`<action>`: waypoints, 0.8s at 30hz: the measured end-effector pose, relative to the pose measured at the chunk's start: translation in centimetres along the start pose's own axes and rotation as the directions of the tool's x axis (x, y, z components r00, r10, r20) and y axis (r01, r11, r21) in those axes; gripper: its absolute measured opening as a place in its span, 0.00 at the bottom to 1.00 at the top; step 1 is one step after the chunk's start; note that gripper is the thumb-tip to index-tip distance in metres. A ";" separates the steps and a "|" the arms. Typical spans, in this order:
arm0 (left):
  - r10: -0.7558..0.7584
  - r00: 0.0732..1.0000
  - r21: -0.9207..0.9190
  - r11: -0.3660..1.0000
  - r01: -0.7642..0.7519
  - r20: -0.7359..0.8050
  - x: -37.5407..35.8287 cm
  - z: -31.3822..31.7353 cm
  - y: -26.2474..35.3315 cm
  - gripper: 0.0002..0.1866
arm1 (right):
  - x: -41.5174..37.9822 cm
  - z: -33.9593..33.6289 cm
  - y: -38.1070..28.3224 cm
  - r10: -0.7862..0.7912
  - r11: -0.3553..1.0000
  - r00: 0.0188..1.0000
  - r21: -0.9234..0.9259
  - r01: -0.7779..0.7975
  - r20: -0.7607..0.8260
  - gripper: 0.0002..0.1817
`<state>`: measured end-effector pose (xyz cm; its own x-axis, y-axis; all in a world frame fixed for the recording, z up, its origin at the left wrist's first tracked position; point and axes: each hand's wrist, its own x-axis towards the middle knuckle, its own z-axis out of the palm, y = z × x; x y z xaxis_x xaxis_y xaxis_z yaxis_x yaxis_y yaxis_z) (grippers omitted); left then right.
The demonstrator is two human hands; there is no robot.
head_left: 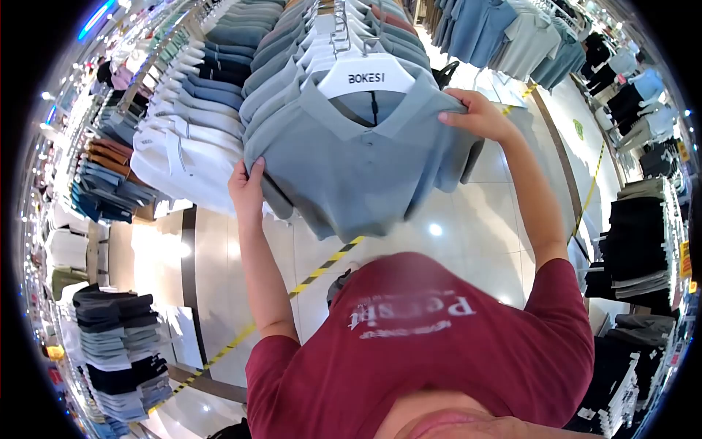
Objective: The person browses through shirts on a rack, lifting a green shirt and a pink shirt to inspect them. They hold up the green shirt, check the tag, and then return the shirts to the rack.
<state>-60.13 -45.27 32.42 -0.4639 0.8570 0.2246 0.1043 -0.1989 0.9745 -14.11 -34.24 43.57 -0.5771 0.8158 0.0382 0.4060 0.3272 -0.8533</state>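
Observation:
A grey-blue polo shirt (pixel 365 164) hangs at the front of a rack, its collar facing me. It is on a white hanger (pixel 365 77) lettered BOKESI. My left hand (pixel 247 189) pinches the shirt's sleeve side at the left, thumb on top. At the right shoulder, my right hand (pixel 479 115) grips the cloth between thumb and fingers. The fingertips behind the fabric are hidden. More grey and pale shirts (pixel 267 80) hang close behind this one on the same rack.
White polo shirts (pixel 186 164) and blue ones hang just left of the rack. Folded clothes (pixel 117 344) are stacked at lower left, and dark garments (pixel 636 234) hang at the right. Yellow-black tape (pixel 322 269) crosses the tiled floor. Blue shirts (pixel 472 33) hang at upper right.

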 end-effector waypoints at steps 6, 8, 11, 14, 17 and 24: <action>-0.034 0.999 -0.013 0.999 0.034 -0.004 0.8 -0.5 -1.4 0.11 | 1.3 0.7 -1.7 0.003 0.999 1.000 -0.040 -0.003 0.004 0.23; 0.078 0.996 0.231 0.971 -0.067 -0.037 0.9 -1.2 -2.7 0.11 | 1.6 1.5 -0.7 -0.033 0.998 0.999 -0.047 0.032 -0.018 0.24; 0.553 0.800 0.377 0.810 -0.450 -0.233 0.4 1.2 2.4 0.11 | 1.7 2.0 -0.1 -0.078 0.996 0.997 -0.053 0.077 -0.020 0.23; 0.613 0.789 0.311 0.757 -0.574 -0.038 2.5 5.5 9.4 0.12 | 1.2 2.2 -0.2 -0.049 0.996 0.999 -0.076 0.048 -0.019 0.23; 0.598 0.788 0.155 0.773 -0.615 0.145 7.6 10.4 12.6 0.13 | 1.4 1.7 0.7 -0.075 0.997 0.997 -0.037 0.074 -0.023 0.22; 0.326 0.888 -0.287 0.928 -0.236 0.324 13.4 14.3 12.9 0.15 | -0.5 1.5 1.3 -0.100 0.995 0.994 -0.007 0.100 -0.033 0.21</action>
<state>-52.45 -29.55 48.02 -0.0926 0.8502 0.5183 -0.0461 -0.5236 0.8507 -14.36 -34.98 41.70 -0.5912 0.7941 0.1408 0.3512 0.4106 -0.8414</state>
